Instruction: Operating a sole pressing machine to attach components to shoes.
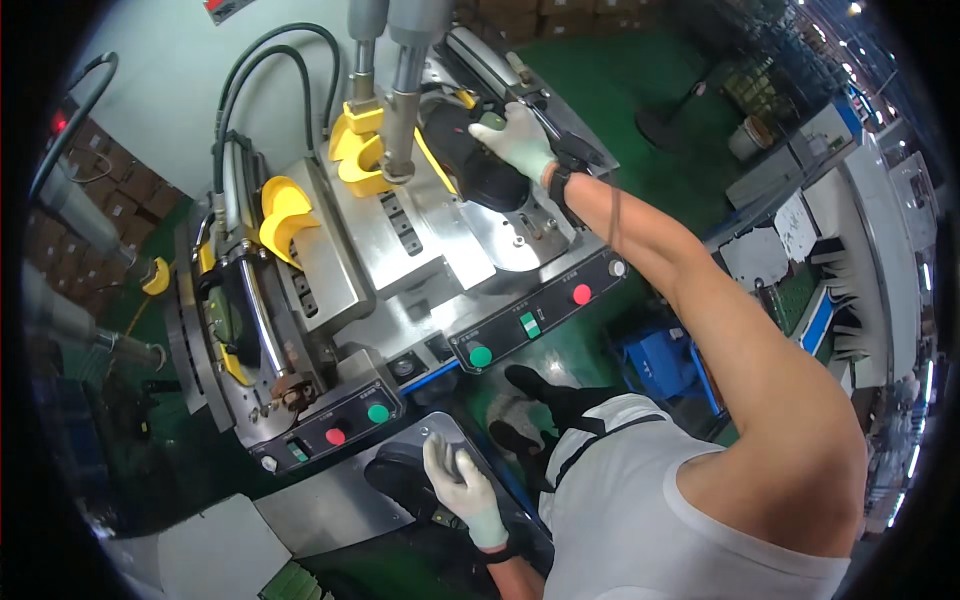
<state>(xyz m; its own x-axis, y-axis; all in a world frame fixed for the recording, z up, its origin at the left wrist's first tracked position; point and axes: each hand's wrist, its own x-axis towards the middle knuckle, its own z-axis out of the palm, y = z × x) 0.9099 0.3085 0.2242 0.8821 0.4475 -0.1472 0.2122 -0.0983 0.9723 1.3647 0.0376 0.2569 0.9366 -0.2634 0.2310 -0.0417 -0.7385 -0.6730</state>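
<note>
1. Head view: the gloved right hand [520, 140] grips a black shoe [470, 160] on the press machine [400, 250], beneath its grey ram [405, 90].
2. The gloved left hand [455, 480] is closed on another dark shoe [400, 480] lying on the steel table [320, 510].
3. Yellow clamps [355, 150] stand just left of the ram.

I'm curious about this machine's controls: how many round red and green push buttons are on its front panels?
4: on the upper panel a green button and a red button; on the lower panel a red one and a green one. Others may be hidden.
</note>
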